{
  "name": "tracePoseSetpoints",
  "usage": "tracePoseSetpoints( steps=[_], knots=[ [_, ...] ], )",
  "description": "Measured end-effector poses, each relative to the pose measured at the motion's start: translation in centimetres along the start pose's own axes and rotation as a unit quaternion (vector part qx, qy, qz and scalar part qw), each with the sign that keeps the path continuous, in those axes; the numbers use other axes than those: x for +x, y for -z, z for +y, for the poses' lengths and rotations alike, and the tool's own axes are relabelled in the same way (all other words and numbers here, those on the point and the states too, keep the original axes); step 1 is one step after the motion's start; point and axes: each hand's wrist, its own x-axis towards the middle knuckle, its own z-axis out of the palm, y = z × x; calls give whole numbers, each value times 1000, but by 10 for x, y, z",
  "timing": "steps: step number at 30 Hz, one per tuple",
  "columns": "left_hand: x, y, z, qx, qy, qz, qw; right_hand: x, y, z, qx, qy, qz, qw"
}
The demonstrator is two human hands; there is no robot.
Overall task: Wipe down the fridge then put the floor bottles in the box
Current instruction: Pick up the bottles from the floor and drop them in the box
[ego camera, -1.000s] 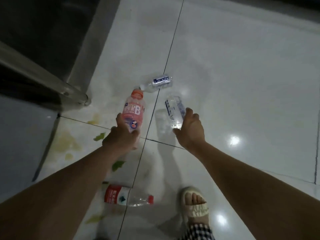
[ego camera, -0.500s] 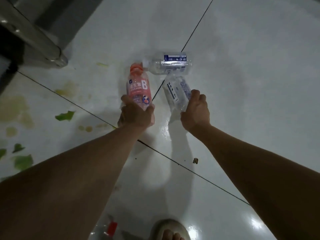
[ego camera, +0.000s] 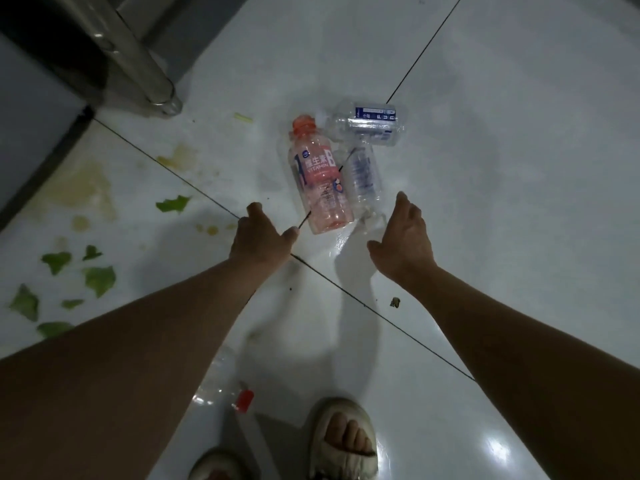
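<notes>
A white tiled floor fills the view, with a metal post standing at the upper left. Both arms reach down and forward. The left hand and the right hand hang just short of the bottles, fingers loose, holding nothing. Between and just beyond them a pink bottle lies on its side, orange cap away from the person. A clear bottle lies touching its right side. A second clear bottle lies crosswise at their far ends. A red-capped bottle lies near the sandalled foot, partly hidden by the left arm. Green leaf scraps and yellowish stains mark the tiles at left.
</notes>
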Motion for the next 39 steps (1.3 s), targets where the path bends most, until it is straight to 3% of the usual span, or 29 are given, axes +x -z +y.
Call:
tracePoseSetpoints(
  steps=[11,17,21,30,39],
  knots=[
    [-126,102,-86,62,-23,-55,996,-140,-2,-75,-57,47,-101,992],
    [-149,93,-159,154,-51,-82,983,-179,-59,-102,-82,84,-160,980],
    [-141,68,-200,267,-89,-57,958,-187,-96,-98,-94,107,-188,972],
    [-89,27,-242,354,-227,-2,907,-174,-149,-56,-103,136,-156,973],
    [-81,28,-229,433,-238,-20,869,-157,-130,-36,-94,104,-137,981]
  ],
)
